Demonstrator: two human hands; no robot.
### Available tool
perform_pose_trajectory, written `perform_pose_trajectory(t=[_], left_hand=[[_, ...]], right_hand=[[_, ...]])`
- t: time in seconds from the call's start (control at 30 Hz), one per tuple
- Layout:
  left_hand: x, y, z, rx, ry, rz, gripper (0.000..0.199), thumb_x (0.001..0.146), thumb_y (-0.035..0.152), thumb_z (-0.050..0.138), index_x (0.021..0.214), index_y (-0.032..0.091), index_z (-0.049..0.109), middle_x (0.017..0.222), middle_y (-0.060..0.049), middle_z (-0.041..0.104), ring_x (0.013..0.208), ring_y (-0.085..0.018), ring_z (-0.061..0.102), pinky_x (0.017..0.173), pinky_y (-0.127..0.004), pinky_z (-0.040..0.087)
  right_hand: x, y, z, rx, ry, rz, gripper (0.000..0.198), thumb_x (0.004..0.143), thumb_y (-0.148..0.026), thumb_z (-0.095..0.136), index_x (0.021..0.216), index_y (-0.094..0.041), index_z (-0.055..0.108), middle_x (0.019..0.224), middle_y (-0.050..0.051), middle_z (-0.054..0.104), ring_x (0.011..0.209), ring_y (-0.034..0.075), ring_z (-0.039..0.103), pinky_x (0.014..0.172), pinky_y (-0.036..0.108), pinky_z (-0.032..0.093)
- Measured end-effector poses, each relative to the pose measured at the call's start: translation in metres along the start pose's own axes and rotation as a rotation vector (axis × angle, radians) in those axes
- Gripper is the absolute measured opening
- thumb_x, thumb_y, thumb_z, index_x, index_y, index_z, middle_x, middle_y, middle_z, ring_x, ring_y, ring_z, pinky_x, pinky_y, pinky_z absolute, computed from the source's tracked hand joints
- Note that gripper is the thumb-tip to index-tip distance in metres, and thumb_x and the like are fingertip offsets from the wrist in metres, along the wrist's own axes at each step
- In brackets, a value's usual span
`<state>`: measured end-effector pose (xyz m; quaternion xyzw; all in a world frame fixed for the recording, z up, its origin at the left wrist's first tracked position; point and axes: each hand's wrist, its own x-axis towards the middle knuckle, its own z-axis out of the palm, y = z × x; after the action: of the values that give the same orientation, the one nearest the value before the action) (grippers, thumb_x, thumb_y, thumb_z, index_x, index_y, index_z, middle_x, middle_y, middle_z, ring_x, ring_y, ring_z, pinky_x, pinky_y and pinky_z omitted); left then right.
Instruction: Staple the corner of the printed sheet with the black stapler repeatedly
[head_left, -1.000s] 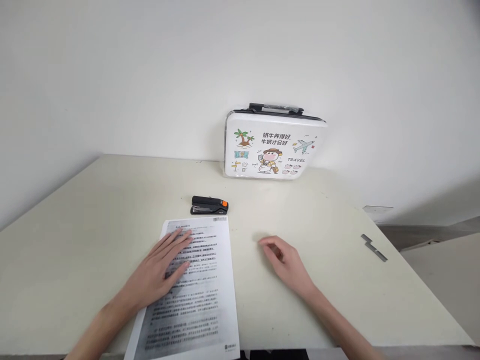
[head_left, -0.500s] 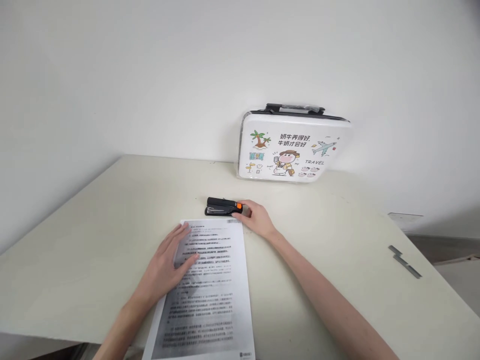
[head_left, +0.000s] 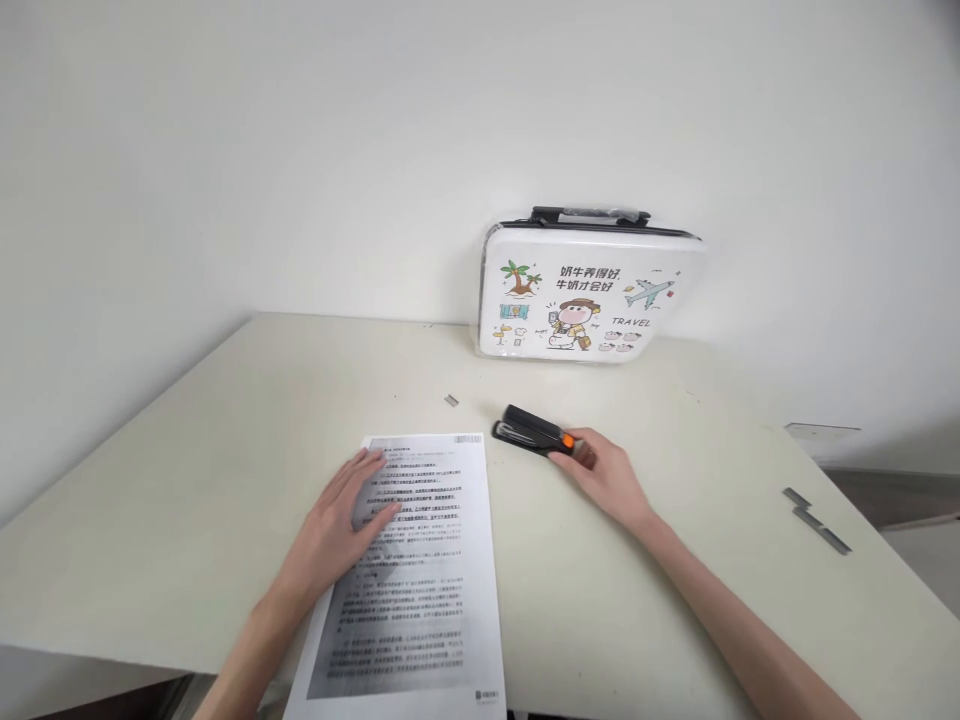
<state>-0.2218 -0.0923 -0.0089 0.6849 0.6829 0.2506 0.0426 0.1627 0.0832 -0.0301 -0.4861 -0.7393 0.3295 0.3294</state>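
My right hand (head_left: 604, 472) grips the rear end of a black stapler (head_left: 531, 428) with an orange patch, thumb and fingers closed round it. The stapler's front points left, just right of the top corner of a printed sheet of paper (head_left: 420, 570). Flat on the sheet's left side rests my left hand (head_left: 349, 515), its fingers stretched out and thumb apart. Whether more sheets lie beneath the top one I cannot tell. A small strip of staples (head_left: 451, 400) lies on the table above the sheet's top edge.
Against the wall stands a white case (head_left: 585, 300) with cartoon prints and a black handle. Several grey staple strips (head_left: 821, 528) lie near the right edge of the pale table (head_left: 187, 480). The sheet's lower end reaches the table's front edge.
My right hand has moved the stapler right and toward me, away from above the sheet's top edge. The small staple strip it hid now shows. My left hand has stayed on the paper.
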Motion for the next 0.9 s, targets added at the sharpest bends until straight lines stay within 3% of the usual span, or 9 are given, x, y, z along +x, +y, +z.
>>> perform_pose_trajectory(t=[0.1, 0.2, 0.37, 0.47, 0.6, 0.73, 0.9], left_hand=[[0.003, -0.001, 0.000, 0.007, -0.018, 0.015, 0.058, 0.102, 0.058, 0.058, 0.151, 0.028, 0.054, 0.160, -0.008, 0.055, 0.154, -0.033, 0.044, 0.126, -0.057, 0.038], [0.012, -0.002, 0.001, 0.029, -0.060, 0.046, 0.058, 0.102, 0.061, 0.055, 0.150, 0.028, 0.055, 0.161, -0.007, 0.054, 0.155, -0.032, 0.042, 0.128, -0.057, 0.035], [0.038, -0.004, 0.002, 0.074, -0.125, 0.125, 0.060, 0.103, 0.062, 0.052, 0.151, 0.026, 0.054, 0.162, -0.007, 0.053, 0.156, -0.030, 0.041, 0.131, -0.056, 0.030], [0.051, 0.002, 0.001, 0.084, -0.103, 0.190, 0.057, 0.104, 0.060, 0.052, 0.151, 0.027, 0.054, 0.161, -0.007, 0.055, 0.156, -0.030, 0.040, 0.131, -0.056, 0.030], [0.063, 0.029, 0.003, 0.016, -0.066, 0.238, 0.047, 0.106, 0.053, 0.053, 0.144, 0.026, 0.060, 0.153, -0.007, 0.061, 0.151, -0.029, 0.047, 0.126, -0.052, 0.039], [0.071, 0.070, 0.015, -0.098, -0.147, 0.268, 0.034, 0.106, 0.046, 0.056, 0.133, 0.029, 0.067, 0.140, -0.005, 0.070, 0.139, -0.029, 0.059, 0.120, -0.052, 0.046], [0.081, 0.124, 0.039, -0.234, -0.278, 0.388, 0.025, 0.104, 0.036, 0.060, 0.126, 0.031, 0.070, 0.128, -0.003, 0.074, 0.127, -0.027, 0.066, 0.114, -0.050, 0.049]], right_hand=[[-0.037, 0.016, -0.036, -0.032, -0.006, 0.042, 0.048, 0.092, -0.067, 0.067, 0.113, -0.023, 0.069, 0.063, -0.003, 0.056, 0.057, 0.019, 0.051, 0.055, 0.033, 0.047], [-0.063, 0.023, -0.060, -0.026, -0.069, 0.046, 0.046, 0.093, -0.066, 0.066, 0.113, -0.025, 0.070, 0.065, -0.002, 0.056, 0.058, 0.018, 0.049, 0.053, 0.032, 0.046], [-0.074, 0.025, -0.073, 0.023, -0.112, 0.029, 0.041, 0.094, -0.062, 0.067, 0.114, -0.026, 0.072, 0.076, 0.001, 0.064, 0.064, 0.019, 0.055, 0.057, 0.032, 0.050], [-0.072, 0.026, -0.073, 0.037, -0.127, 0.016, 0.040, 0.095, -0.061, 0.066, 0.117, -0.028, 0.072, 0.084, 0.003, 0.069, 0.068, 0.020, 0.059, 0.060, 0.033, 0.052], [-0.070, 0.028, -0.075, 0.052, -0.155, 0.012, 0.041, 0.097, -0.060, 0.063, 0.122, -0.028, 0.071, 0.097, 0.006, 0.073, 0.076, 0.022, 0.063, 0.064, 0.035, 0.055], [-0.072, 0.029, -0.076, 0.066, -0.167, 0.036, 0.043, 0.098, -0.060, 0.062, 0.127, -0.028, 0.070, 0.101, 0.006, 0.073, 0.079, 0.022, 0.063, 0.066, 0.035, 0.055], [-0.074, 0.024, -0.075, 0.108, -0.123, 0.121, 0.048, 0.106, -0.059, 0.047, 0.132, -0.026, 0.069, 0.080, 0.002, 0.068, 0.071, 0.021, 0.060, 0.064, 0.033, 0.051]])
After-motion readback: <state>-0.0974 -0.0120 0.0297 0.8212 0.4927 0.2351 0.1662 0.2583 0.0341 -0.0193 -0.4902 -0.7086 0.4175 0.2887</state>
